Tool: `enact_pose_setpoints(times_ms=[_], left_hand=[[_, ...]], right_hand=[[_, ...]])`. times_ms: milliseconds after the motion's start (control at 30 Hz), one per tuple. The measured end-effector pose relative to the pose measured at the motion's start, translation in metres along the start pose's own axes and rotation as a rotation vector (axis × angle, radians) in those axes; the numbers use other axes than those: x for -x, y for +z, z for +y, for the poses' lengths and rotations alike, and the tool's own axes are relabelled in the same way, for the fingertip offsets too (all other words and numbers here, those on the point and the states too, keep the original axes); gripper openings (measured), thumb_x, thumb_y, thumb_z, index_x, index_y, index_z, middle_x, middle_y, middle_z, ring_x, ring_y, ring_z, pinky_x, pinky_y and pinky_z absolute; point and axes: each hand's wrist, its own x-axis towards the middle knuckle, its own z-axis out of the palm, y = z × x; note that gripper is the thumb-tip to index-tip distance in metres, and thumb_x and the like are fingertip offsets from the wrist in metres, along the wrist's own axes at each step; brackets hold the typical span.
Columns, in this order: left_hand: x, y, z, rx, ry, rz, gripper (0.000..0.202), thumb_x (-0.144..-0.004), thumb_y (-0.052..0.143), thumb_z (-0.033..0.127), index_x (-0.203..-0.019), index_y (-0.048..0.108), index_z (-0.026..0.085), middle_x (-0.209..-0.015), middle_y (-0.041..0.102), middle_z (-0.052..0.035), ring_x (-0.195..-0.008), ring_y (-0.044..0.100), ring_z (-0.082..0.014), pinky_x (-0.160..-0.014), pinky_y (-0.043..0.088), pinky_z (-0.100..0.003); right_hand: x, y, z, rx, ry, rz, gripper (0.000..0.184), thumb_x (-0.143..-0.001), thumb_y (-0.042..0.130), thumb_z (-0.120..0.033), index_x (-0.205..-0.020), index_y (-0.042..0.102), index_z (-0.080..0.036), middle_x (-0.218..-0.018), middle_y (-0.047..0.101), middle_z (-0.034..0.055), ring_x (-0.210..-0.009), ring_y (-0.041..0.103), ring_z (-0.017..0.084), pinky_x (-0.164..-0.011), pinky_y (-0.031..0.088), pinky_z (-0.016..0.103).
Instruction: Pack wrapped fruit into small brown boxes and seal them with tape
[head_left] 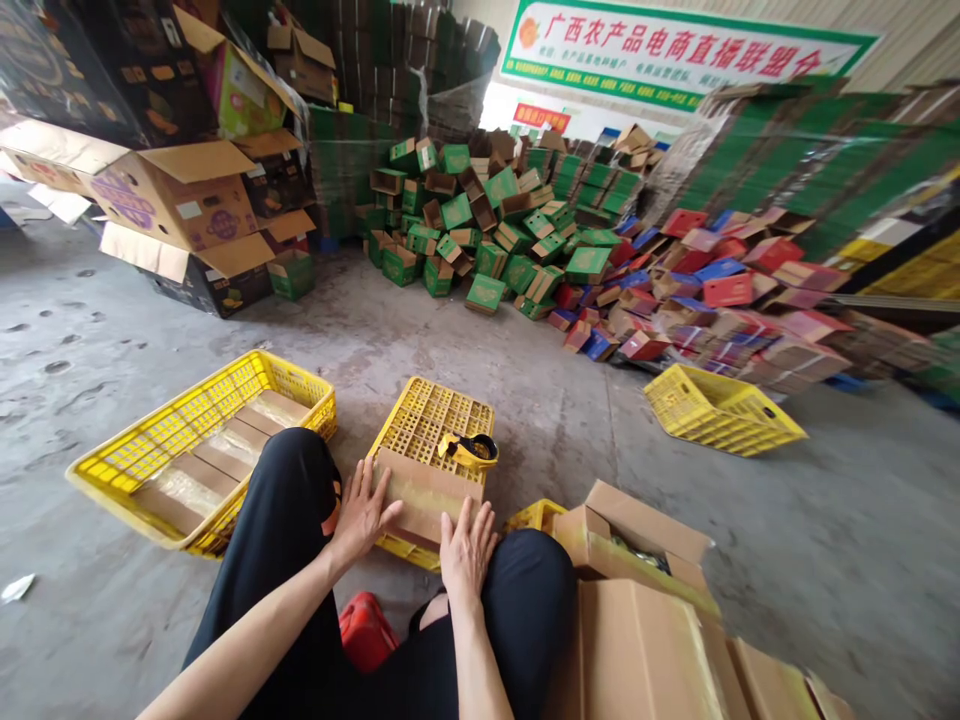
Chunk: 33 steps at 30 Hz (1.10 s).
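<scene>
A small brown cardboard box [424, 493], with tape along its top, lies across an upturned yellow plastic crate [397, 425] between my knees. My left hand [365, 512] rests at the box's left end, fingers spread. At the right end my right hand [466, 548] lies with its fingers stretched out over the cardboard. Neither hand is wrapped round anything. Behind the box, on the crate's right side, sits a yellow and black tape dispenser [471, 450].
On my left a yellow crate [112, 450] holds several taped boxes [225, 450]. Larger cartons [637, 640] stand by my right knee, one open. Another yellow crate [720, 415] is farther right. Heaps of green boxes [487, 290] and red boxes [727, 290] lie behind.
</scene>
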Motion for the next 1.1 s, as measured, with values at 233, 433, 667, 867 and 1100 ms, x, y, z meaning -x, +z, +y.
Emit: enact_pose_setpoints(times_ms=[233,433,667,867,1100], left_hand=[[0.014,-0.002,0.027,0.051,0.250,-0.110,0.076,-0.101,0.041,0.070,-0.157,0.048,0.020,-0.165,0.039,-0.0196,-0.154,0.035,-0.0382,-0.124,0.026,-0.061],[0.019,-0.010,0.040,0.178,0.388,-0.224,0.093,-0.096,0.039,0.078,-0.168,0.018,0.024,-0.167,0.036,-0.0132,-0.156,0.030,-0.0351,-0.127,0.024,-0.054],[0.009,-0.010,0.029,0.204,0.220,-0.215,0.087,-0.099,0.039,0.074,-0.167,0.024,0.023,-0.170,0.028,-0.0148,-0.158,0.027,-0.0360,-0.128,0.017,-0.057],[-0.004,-0.006,0.009,0.288,0.009,-0.203,0.069,-0.107,0.036,0.061,-0.164,0.033,0.023,-0.168,0.036,-0.0114,-0.159,0.025,-0.0333,-0.128,0.015,-0.062],[-0.008,0.005,0.004,0.478,-0.179,-0.112,0.071,-0.104,0.041,0.063,-0.161,0.039,0.021,-0.172,0.027,-0.0125,-0.160,0.020,-0.0315,-0.128,0.026,-0.055]], right_hand=[[0.018,0.004,-0.015,-0.033,-0.209,-0.051,0.067,-0.107,0.034,-0.053,-0.163,0.035,-0.015,-0.169,0.028,0.0214,-0.158,0.023,0.041,-0.122,0.018,0.072],[0.037,0.018,-0.027,-0.109,-0.484,-0.058,0.063,-0.104,0.045,-0.039,-0.163,0.034,-0.022,-0.167,0.038,0.0156,-0.156,0.032,0.037,-0.123,0.024,0.069],[0.031,0.007,-0.048,-0.116,-0.501,-0.065,0.067,-0.100,0.046,-0.032,-0.165,0.030,-0.025,-0.167,0.038,0.0112,-0.156,0.031,0.037,-0.124,0.026,0.065],[0.005,-0.001,-0.084,-0.145,-0.602,-0.227,0.068,-0.102,0.040,-0.025,-0.166,0.019,-0.025,-0.171,0.029,0.0092,-0.157,0.029,0.034,-0.127,0.020,0.062],[-0.011,-0.006,-0.061,-0.136,-0.531,-0.240,0.064,-0.105,0.038,-0.035,-0.166,0.024,-0.024,-0.170,0.030,0.0103,-0.160,0.024,0.027,-0.127,0.019,0.059]])
